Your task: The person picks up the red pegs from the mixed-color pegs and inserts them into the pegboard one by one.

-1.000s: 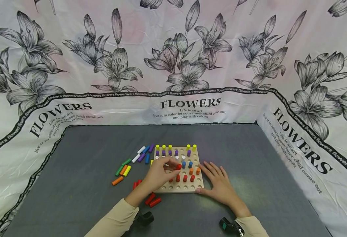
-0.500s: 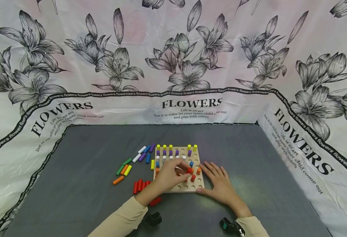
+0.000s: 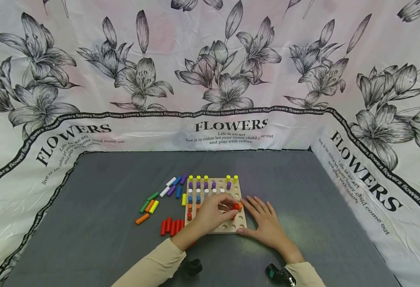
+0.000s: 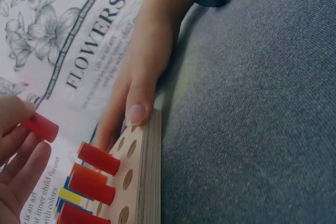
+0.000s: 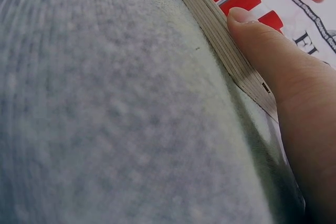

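My left hand (image 3: 212,213) pinches a red peg (image 4: 43,127) between thumb and fingertips, above the right side of a wooden pegboard (image 3: 227,229). In the left wrist view that peg is tilted and apart from the board. Upright pegs fill parts of the board in rows: yellow (image 3: 206,178) at the back, then purple (image 3: 206,185), white (image 3: 206,191), blue (image 3: 198,199), orange (image 3: 198,207) and red (image 3: 189,216). My left hand hides some of them. My right hand (image 3: 265,225) rests at the board's right side, fingers straight, thumb (image 5: 262,43) on the near corner.
Several loose red pegs (image 3: 172,227) lie on the grey table (image 3: 98,223) left of the board. Farther back are loose orange (image 3: 142,219), green (image 3: 144,206), yellow (image 3: 154,207), white (image 3: 164,191), blue and purple ones. A flower-printed cloth (image 3: 227,95) stands behind the table.
My left hand has moved right across the board with the red peg, from the middle to the right side. My right hand has stayed in place.
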{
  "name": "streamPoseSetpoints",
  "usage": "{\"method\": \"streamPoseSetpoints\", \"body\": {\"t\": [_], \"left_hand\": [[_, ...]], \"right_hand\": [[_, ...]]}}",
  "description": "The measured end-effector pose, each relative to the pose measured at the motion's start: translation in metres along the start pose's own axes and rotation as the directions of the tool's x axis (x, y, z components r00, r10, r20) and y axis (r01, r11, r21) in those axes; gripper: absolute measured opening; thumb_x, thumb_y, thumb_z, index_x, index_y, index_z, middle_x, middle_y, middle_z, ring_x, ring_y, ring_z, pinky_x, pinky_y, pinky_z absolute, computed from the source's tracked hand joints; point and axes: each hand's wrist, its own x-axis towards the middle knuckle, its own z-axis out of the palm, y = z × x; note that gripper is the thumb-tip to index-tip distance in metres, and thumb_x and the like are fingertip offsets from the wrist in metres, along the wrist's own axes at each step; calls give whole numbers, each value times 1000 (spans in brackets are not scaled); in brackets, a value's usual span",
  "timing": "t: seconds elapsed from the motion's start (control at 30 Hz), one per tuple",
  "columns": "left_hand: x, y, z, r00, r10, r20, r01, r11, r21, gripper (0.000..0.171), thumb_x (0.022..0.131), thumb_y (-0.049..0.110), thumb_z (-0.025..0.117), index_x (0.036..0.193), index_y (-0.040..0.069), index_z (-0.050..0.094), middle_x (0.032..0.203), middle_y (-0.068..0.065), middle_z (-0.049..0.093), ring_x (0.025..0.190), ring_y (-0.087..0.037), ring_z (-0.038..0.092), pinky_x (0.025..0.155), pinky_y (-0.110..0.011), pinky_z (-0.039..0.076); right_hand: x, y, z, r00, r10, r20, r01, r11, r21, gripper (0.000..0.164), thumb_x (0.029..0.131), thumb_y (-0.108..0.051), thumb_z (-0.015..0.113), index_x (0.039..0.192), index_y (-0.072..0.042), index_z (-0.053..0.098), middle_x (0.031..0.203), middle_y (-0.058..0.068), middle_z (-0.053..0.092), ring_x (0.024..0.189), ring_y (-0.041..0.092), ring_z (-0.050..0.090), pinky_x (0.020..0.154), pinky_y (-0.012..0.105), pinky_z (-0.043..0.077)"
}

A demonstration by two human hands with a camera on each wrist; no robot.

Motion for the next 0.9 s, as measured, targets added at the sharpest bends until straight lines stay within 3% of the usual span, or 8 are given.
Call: {"method": "streamPoseSetpoints", "body": {"t": [0.4, 0.9], "left_hand": [[4, -1, 11, 997, 75, 22, -75, 997, 2, 21, 90, 7, 71, 110, 4, 68, 105, -10, 70, 94, -21, 72, 81, -25, 60], [11, -3, 22, 994, 106, 37, -108, 992, 59, 21, 90, 11, 72, 110, 6, 69, 105, -7, 72, 94, -10, 71, 81, -17, 57]], "right_hand": [[0, 0, 1, 1000, -1, -5, 1, 1000, 1, 92, 77, -66, 71, 154, -31, 34, 161, 5, 35, 150, 35, 27, 116, 67, 12], [0, 1, 2, 1000, 7, 3, -7, 1000, 13, 92, 78, -64, 71, 155, -31, 32, 161, 6, 34, 150, 35, 26, 116, 67, 11]]}}
